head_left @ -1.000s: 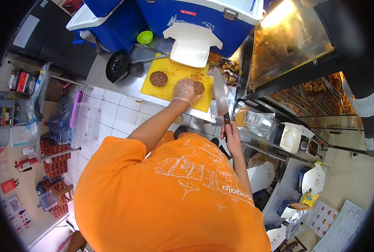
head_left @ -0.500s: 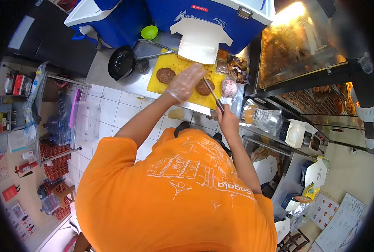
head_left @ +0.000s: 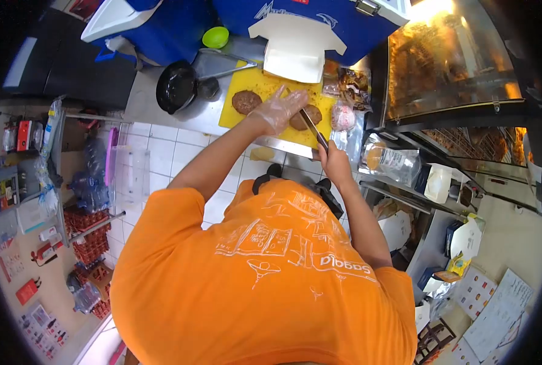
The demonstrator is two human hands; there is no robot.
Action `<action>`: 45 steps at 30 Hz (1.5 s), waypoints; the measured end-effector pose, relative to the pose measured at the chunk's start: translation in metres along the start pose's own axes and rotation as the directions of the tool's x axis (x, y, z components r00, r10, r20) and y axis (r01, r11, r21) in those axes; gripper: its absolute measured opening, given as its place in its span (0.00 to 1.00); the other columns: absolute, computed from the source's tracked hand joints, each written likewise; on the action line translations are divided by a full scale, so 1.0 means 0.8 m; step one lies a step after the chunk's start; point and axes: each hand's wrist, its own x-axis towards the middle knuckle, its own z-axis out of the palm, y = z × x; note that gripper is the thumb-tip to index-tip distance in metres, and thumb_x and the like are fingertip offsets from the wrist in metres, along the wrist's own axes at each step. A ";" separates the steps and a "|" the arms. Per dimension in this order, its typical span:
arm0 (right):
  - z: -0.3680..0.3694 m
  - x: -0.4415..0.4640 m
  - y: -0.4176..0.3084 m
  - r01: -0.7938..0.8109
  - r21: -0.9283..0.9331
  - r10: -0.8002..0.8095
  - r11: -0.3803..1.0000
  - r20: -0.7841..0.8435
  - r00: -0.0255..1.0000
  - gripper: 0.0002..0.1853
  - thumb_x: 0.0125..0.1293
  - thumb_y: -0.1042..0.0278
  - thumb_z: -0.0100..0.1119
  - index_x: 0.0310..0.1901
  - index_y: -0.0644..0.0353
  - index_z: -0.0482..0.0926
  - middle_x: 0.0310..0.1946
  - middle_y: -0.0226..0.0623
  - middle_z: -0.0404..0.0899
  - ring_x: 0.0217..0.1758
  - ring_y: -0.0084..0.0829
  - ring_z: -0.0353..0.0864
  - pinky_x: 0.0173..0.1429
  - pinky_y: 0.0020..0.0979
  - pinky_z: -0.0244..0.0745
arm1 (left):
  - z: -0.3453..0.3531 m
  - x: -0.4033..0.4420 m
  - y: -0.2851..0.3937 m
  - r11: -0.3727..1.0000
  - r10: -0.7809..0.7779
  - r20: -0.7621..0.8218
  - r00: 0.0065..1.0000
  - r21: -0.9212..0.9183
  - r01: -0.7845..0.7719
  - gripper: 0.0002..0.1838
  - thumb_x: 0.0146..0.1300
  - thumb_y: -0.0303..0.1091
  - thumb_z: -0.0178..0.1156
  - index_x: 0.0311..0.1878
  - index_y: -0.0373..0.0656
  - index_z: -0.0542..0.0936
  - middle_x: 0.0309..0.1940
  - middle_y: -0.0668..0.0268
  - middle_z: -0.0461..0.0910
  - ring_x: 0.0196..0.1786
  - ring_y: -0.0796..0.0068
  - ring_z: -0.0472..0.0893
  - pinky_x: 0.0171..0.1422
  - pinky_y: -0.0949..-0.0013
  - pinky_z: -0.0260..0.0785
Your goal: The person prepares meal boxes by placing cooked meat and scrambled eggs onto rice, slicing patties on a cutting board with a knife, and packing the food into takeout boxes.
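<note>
My left hand (head_left: pixel 278 111), in a clear plastic glove, reaches over the yellow cutting board (head_left: pixel 233 115) with its fingers stretched out. Its fingertips are beside the right-hand meat patty (head_left: pixel 313 114); whether they touch it I cannot tell. My right hand (head_left: pixel 336 164) is closed round the dark handle of a knife (head_left: pixel 311 126), whose blade lies across that patty. A second browned patty (head_left: pixel 246 102) rests whole on the board's left side. Behind the board stands an open white paper box (head_left: pixel 293 61).
On the left are a black pan (head_left: pixel 176 88), tongs (head_left: pixel 228 71) and a green bowl (head_left: pixel 215 38). A wrapped round item (head_left: pixel 342 115) and plastic packets (head_left: pixel 354 82) sit right. Blue coolers (head_left: pixel 240 21) stand behind. A lit glass cabinet (head_left: pixel 450 67) is at the right.
The view has shifted slightly. My left hand's fingers now reach further right, beside the knife blade. My right hand still grips the knife, its blade over the right-hand patty.
</note>
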 end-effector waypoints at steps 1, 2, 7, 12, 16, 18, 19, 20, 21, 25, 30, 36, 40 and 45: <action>-0.013 -0.005 -0.007 -0.007 -0.019 0.007 1.000 -0.009 1.000 0.15 0.76 0.58 0.58 0.41 0.65 0.74 0.22 0.61 0.79 0.28 0.64 0.81 0.30 0.57 0.73 | -0.011 0.005 -0.004 0.999 0.008 -0.048 0.999 0.039 -0.006 0.49 0.60 0.29 0.56 0.83 0.40 0.45 0.84 0.54 0.45 0.86 0.60 0.44 0.88 0.44 0.33; -0.021 -0.003 -0.010 -0.017 -0.035 0.015 0.999 -0.046 0.999 0.15 0.76 0.58 0.58 0.41 0.64 0.74 0.22 0.61 0.79 0.28 0.64 0.81 0.30 0.57 0.73 | -0.022 0.014 -0.008 0.998 0.045 -0.055 0.997 0.041 -0.042 0.48 0.60 0.31 0.56 0.83 0.40 0.45 0.84 0.54 0.44 0.86 0.59 0.43 0.88 0.44 0.32; -0.009 -0.023 0.006 -0.113 -0.121 0.104 0.986 -0.080 0.991 0.16 0.75 0.57 0.58 0.39 0.64 0.74 0.22 0.61 0.79 0.27 0.64 0.82 0.31 0.59 0.74 | -0.009 0.038 0.012 0.995 0.090 -0.007 0.996 -0.045 -0.090 0.47 0.66 0.39 0.58 0.83 0.41 0.45 0.84 0.54 0.43 0.86 0.60 0.42 0.87 0.42 0.28; -0.022 -0.009 -0.010 -0.143 -0.209 0.148 0.968 0.012 0.989 0.20 0.75 0.51 0.56 0.42 0.64 0.74 0.20 0.60 0.80 0.29 0.63 0.84 0.33 0.60 0.78 | 0.003 0.048 -0.001 0.991 0.055 0.099 0.994 -0.125 -0.043 0.45 0.68 0.37 0.57 0.83 0.42 0.45 0.85 0.56 0.42 0.86 0.60 0.42 0.87 0.42 0.29; 0.011 -0.006 0.017 -0.156 -0.162 0.152 0.974 -0.036 0.988 0.19 0.76 0.52 0.54 0.42 0.63 0.74 0.21 0.59 0.80 0.30 0.64 0.84 0.33 0.59 0.78 | -0.014 0.058 -0.004 0.988 0.069 0.129 0.989 -0.144 -0.050 0.45 0.68 0.35 0.57 0.83 0.42 0.46 0.85 0.56 0.41 0.86 0.58 0.42 0.87 0.41 0.32; 0.011 -0.003 0.011 -0.122 -0.144 0.115 0.982 -0.058 0.992 0.18 0.76 0.52 0.55 0.42 0.63 0.74 0.21 0.58 0.80 0.28 0.63 0.83 0.32 0.58 0.77 | -0.023 0.047 -0.008 0.994 0.073 0.126 0.989 -0.094 -0.061 0.44 0.69 0.37 0.55 0.83 0.41 0.46 0.85 0.56 0.42 0.86 0.59 0.43 0.87 0.43 0.33; 0.002 0.001 0.002 -0.099 -0.139 0.089 0.985 -0.073 0.993 0.18 0.76 0.52 0.55 0.41 0.63 0.73 0.21 0.58 0.80 0.28 0.63 0.83 0.31 0.58 0.77 | -0.024 0.039 -0.017 0.996 0.078 0.087 0.993 -0.041 -0.075 0.43 0.69 0.38 0.54 0.83 0.40 0.46 0.85 0.55 0.43 0.86 0.59 0.43 0.87 0.44 0.33; -0.008 0.003 -0.009 -0.084 -0.124 0.075 0.989 -0.079 0.994 0.18 0.76 0.52 0.56 0.41 0.62 0.73 0.20 0.58 0.80 0.27 0.63 0.83 0.31 0.58 0.77 | -0.027 0.033 -0.027 0.996 0.085 0.045 0.995 0.017 -0.086 0.43 0.70 0.40 0.53 0.83 0.39 0.46 0.84 0.55 0.43 0.86 0.60 0.43 0.87 0.46 0.34; -0.018 -0.004 -0.023 -0.077 -0.108 0.068 0.991 -0.081 0.994 0.18 0.76 0.52 0.56 0.41 0.62 0.73 0.20 0.57 0.80 0.26 0.62 0.82 0.30 0.58 0.76 | -0.053 0.018 -0.016 0.994 0.057 0.047 0.997 0.085 -0.061 0.42 0.70 0.39 0.52 0.82 0.37 0.47 0.84 0.54 0.44 0.86 0.59 0.42 0.88 0.48 0.32; -0.029 -0.033 -0.064 -0.067 -0.056 0.064 0.996 -0.047 0.997 0.17 0.76 0.56 0.58 0.39 0.63 0.71 0.20 0.58 0.79 0.25 0.63 0.81 0.28 0.57 0.73 | -0.072 -0.029 -0.013 0.999 0.026 -0.041 0.999 -0.018 -0.027 0.46 0.63 0.32 0.55 0.82 0.36 0.47 0.84 0.50 0.44 0.86 0.55 0.43 0.87 0.45 0.35; -0.007 -0.036 -0.072 -0.102 -0.097 0.101 0.990 -0.016 0.995 0.18 0.76 0.54 0.58 0.39 0.63 0.72 0.20 0.59 0.79 0.25 0.63 0.81 0.28 0.57 0.74 | -0.039 -0.039 -0.011 0.996 -0.041 0.002 0.999 -0.084 0.041 0.46 0.61 0.32 0.56 0.81 0.35 0.50 0.83 0.48 0.44 0.86 0.54 0.43 0.87 0.46 0.37; -0.031 -0.042 -0.068 -0.190 -0.061 0.185 0.980 -0.079 0.979 0.18 0.77 0.53 0.55 0.42 0.64 0.73 0.22 0.60 0.80 0.28 0.64 0.82 0.31 0.59 0.76 | 0.016 -0.048 0.017 0.830 -0.420 -0.260 0.869 -0.496 0.253 0.41 0.62 0.37 0.62 0.77 0.39 0.59 0.74 0.45 0.63 0.78 0.48 0.63 0.81 0.49 0.56; -0.052 -0.062 -0.039 -0.281 -0.027 0.279 0.959 -0.061 0.958 0.19 0.78 0.52 0.53 0.44 0.64 0.74 0.24 0.61 0.81 0.31 0.66 0.81 0.35 0.59 0.74 | 0.017 -0.027 0.056 0.786 -0.553 -0.098 0.827 -0.392 0.479 0.37 0.60 0.48 0.69 0.69 0.42 0.69 0.59 0.48 0.75 0.64 0.48 0.74 0.70 0.51 0.67; -0.050 -0.084 -0.028 -0.338 0.027 0.339 0.941 -0.039 0.940 0.18 0.78 0.52 0.52 0.44 0.63 0.75 0.25 0.60 0.80 0.32 0.65 0.82 0.34 0.58 0.72 | 0.020 0.004 0.057 0.734 -0.618 -0.087 0.782 -0.419 0.534 0.40 0.56 0.50 0.74 0.68 0.43 0.69 0.59 0.46 0.73 0.62 0.44 0.74 0.69 0.50 0.68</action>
